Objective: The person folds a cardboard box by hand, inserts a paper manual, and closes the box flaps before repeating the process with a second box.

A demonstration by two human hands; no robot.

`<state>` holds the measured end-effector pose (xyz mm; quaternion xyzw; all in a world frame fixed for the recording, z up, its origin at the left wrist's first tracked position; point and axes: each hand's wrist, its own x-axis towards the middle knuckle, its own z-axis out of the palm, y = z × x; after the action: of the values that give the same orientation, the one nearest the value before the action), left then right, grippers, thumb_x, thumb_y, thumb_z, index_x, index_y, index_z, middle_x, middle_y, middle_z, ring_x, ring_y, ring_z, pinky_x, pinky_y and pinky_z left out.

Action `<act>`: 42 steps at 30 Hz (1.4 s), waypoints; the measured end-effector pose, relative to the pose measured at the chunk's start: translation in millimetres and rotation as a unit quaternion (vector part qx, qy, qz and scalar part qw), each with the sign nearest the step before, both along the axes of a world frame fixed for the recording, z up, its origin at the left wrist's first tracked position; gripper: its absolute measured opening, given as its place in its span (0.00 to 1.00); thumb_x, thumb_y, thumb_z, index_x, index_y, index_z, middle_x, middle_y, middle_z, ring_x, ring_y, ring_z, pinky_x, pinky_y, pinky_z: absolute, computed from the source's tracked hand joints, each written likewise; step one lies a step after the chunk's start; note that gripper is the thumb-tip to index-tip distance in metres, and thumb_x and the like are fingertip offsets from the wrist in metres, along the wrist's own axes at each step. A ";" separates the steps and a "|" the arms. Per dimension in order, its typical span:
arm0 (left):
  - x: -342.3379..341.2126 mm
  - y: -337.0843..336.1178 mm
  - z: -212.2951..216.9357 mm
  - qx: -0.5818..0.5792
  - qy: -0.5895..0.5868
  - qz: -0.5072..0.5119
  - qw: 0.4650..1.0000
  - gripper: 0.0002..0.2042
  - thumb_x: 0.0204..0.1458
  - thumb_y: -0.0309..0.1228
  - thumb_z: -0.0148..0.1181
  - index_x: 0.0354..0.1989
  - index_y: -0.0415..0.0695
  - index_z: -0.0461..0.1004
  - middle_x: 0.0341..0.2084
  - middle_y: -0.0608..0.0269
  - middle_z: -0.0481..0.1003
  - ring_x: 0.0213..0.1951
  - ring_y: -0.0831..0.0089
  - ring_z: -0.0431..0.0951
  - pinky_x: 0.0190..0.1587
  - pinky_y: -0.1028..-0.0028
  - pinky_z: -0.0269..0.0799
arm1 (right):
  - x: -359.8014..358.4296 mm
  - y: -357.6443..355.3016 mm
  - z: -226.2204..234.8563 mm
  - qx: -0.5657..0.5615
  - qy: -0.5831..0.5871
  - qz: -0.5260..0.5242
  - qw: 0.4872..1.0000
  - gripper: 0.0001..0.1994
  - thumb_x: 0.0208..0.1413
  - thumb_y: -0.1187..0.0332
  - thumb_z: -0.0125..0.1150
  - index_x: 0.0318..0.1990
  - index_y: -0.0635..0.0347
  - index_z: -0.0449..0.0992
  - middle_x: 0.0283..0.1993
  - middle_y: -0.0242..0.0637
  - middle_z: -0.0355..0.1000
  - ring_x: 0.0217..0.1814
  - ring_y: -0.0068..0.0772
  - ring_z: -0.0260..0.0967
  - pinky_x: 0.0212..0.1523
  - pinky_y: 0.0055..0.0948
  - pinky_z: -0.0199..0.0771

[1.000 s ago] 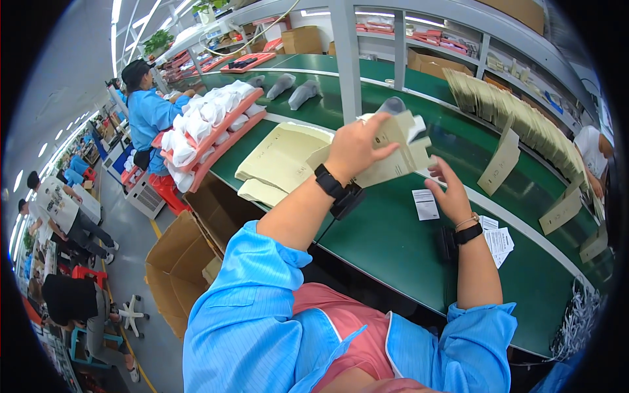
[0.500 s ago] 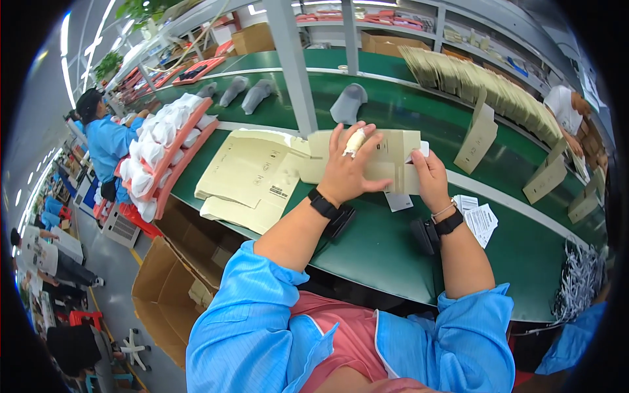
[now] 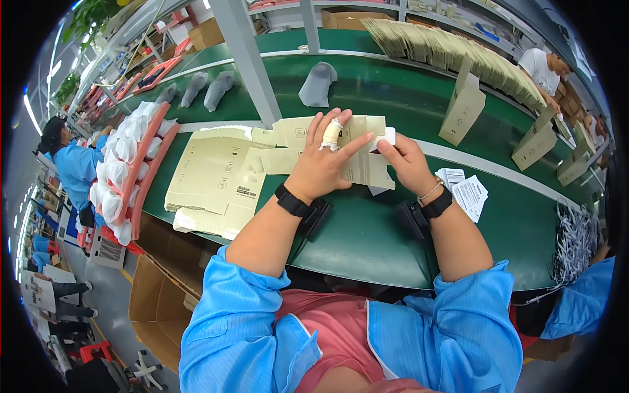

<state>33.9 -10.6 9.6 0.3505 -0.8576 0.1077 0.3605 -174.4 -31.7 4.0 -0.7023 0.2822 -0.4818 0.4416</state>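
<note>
A beige folding carton (image 3: pixel 374 164), partly flattened, lies on the green table in front of me. My left hand (image 3: pixel 321 154) rests on top of it with fingers spread; one finger wears a whitish wrap. At the carton's right end, my right hand (image 3: pixel 404 160) grips the edge between thumb and fingers. Beside that thumb a small white piece (image 3: pixel 388 136) sticks out, and I cannot tell whether it is part of the carton. To the left, a stack of flat beige cartons (image 3: pixel 209 171) touches the near one.
Printed white sheets (image 3: pixel 466 195) lie right of my right wrist. Folded cartons (image 3: pixel 462 111) stand upright on the belt (image 3: pixel 386 85), alongside grey moulded pieces (image 3: pixel 319 85). White-wrapped items fill pink trays (image 3: pixel 149 173) at left. An open cardboard box (image 3: pixel 157 295) sits below. Co-workers are at both sides.
The view has shifted, so the scene sits further left. My left hand stays spread on the carton, and my right hand still grips its right end.
</note>
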 end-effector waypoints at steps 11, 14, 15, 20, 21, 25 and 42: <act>-0.4 1.4 1.2 0.005 0.048 -0.041 0.998 0.49 0.12 0.28 0.75 0.57 0.60 0.64 0.60 0.52 0.58 0.61 0.47 0.57 0.61 0.52 0.55 | -25.6 -5.0 32.1 -0.257 0.225 -0.093 0.935 0.07 0.59 0.70 0.54 0.37 0.66 0.75 0.37 0.37 0.73 0.36 0.32 0.70 0.39 0.28 0.70; 0.6 1.2 0.9 0.011 0.089 -0.044 0.995 0.48 0.15 0.27 0.75 0.57 0.62 0.65 0.59 0.56 0.62 0.59 0.52 0.61 0.63 0.53 0.55 | -21.5 -1.7 36.0 -0.385 0.284 -0.172 0.861 0.06 0.58 0.72 0.54 0.35 0.65 0.76 0.35 0.40 0.72 0.35 0.38 0.71 0.38 0.29 0.70; 0.7 1.3 0.9 0.011 0.089 -0.044 0.995 0.48 0.15 0.27 0.75 0.57 0.62 0.65 0.59 0.56 0.62 0.59 0.52 0.61 0.63 0.53 0.55 | -22.8 -2.9 34.4 -0.384 0.285 -0.172 0.861 0.06 0.58 0.72 0.54 0.35 0.65 0.76 0.35 0.40 0.72 0.35 0.38 0.71 0.38 0.29 0.70; 4.6 -0.3 0.2 -0.056 0.101 -0.019 0.993 0.47 0.16 0.27 0.75 0.56 0.60 0.64 0.57 0.59 0.66 0.56 0.53 0.65 0.60 0.54 0.58 | -20.3 -3.7 28.9 -0.237 0.143 -0.051 0.960 0.16 0.55 0.69 0.60 0.50 0.61 0.70 0.47 0.39 0.70 0.49 0.35 0.68 0.49 0.28 0.68; 6.7 -1.0 -0.3 -0.069 0.101 -0.012 0.992 0.47 0.16 0.27 0.76 0.56 0.59 0.64 0.57 0.58 0.66 0.56 0.53 0.66 0.60 0.55 0.59 | -14.8 -0.7 29.3 -0.174 0.069 0.006 0.982 0.21 0.54 0.68 0.62 0.54 0.60 0.67 0.50 0.39 0.68 0.53 0.34 0.66 0.52 0.28 0.66; 8.0 -1.0 1.6 -0.106 0.114 -0.010 0.988 0.47 0.16 0.26 0.76 0.56 0.58 0.63 0.57 0.56 0.66 0.55 0.52 0.67 0.59 0.55 0.59 | -2.9 4.8 25.6 -0.067 -0.007 0.069 0.995 0.33 0.51 0.66 0.66 0.63 0.57 0.57 0.59 0.37 0.61 0.61 0.32 0.59 0.60 0.30 0.60; -7.3 2.7 -5.1 -0.193 0.269 -0.120 0.936 0.40 0.15 0.27 0.76 0.47 0.67 0.69 0.57 0.53 0.63 0.54 0.47 0.66 0.56 0.51 0.60 | 40.6 44.1 19.0 0.100 -0.264 0.101 0.954 0.32 0.54 0.70 0.63 0.64 0.52 0.53 0.59 0.34 0.59 0.62 0.31 0.58 0.61 0.32 0.60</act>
<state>26.6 -7.9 4.5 0.1852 -0.7269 0.1285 0.6487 -133.8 12.4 23.0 -0.5275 0.1302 -0.5723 0.6142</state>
